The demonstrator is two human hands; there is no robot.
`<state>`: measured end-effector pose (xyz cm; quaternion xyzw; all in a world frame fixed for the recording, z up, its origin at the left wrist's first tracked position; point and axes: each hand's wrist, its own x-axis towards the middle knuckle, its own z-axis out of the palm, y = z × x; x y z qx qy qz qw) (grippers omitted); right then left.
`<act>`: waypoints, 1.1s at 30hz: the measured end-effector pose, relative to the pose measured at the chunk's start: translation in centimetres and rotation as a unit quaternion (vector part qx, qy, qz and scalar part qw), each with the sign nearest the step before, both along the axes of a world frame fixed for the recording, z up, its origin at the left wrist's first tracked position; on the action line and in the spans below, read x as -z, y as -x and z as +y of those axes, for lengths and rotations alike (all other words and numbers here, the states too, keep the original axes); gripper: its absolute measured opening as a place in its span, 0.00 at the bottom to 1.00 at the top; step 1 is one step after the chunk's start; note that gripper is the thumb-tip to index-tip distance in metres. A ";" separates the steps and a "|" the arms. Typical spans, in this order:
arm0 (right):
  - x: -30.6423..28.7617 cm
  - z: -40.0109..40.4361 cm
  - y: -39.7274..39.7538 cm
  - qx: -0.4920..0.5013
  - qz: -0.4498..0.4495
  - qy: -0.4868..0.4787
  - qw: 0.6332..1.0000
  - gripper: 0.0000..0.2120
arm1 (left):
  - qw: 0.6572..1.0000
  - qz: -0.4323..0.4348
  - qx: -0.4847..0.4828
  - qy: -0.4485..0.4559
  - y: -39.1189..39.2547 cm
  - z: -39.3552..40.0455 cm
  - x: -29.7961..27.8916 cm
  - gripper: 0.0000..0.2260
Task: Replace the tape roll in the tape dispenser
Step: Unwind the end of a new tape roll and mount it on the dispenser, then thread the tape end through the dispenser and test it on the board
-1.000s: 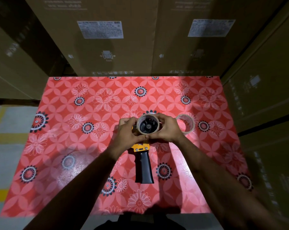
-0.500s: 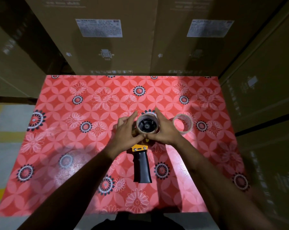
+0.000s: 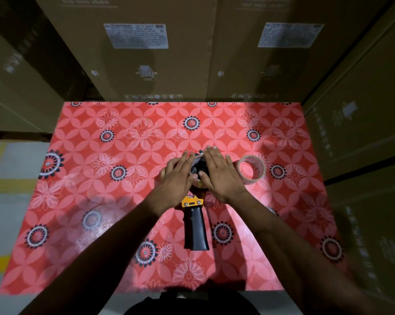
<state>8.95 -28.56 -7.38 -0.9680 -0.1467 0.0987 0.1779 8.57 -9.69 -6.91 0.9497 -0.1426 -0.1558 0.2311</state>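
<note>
- Tape dispenser [image 3: 195, 226] lies flat at frame centre on red floral tablecloth [image 3: 123, 212]; black handle points toward bottom of frame, orange plate just above handle.
- Roll on dispenser [image 3: 198, 167] sits at its upper end, mostly hidden; only a dark hub + bit of rim show in the gap betw. the hands.
- Left hand [image 3: 177, 178]: palm down, fingers straight and fanned, laid over left side of that roll. Not pinching; flat on top.
- Right hand [image 3: 221, 173]: same pose, fingers stretched toward top of frame, covering roll's right side. Thumbs of both hands meet near the hub.
- Whether palms actually bear down on roll: can't tell.
- Clear tape roll [image 3: 251, 169] lies flat on cloth just right of right hand, apart from it, open core facing up.
- Cardboard boxes [image 3: 146, 53] w/ white labels fill upper frame and right edge; grey floor w/ yellow line at left edge.
</note>
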 end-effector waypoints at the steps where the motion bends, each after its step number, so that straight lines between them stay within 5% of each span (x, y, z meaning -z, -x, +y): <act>1: 0.0 0.1 -0.1 0.000 0.001 0.011 1.000 0.38 | 1.000 0.002 0.002 -0.005 -0.1 0.1 0.0 0.27; 9: 2.3 0.9 1.2 0.020 0.028 0.013 0.999 0.36 | 0.989 0.023 0.030 -0.143 -0.4 -0.7 0.3 0.32; 21: 1.2 0.4 0.5 -0.009 0.048 0.098 0.994 0.38 | 0.987 0.037 0.031 -0.153 -0.4 -0.8 0.0 0.31; 33: -1.1 2.4 8.5 0.017 -0.136 0.053 0.989 0.30 | 0.993 -0.061 -0.024 -0.098 7.7 6.7 -0.4 0.31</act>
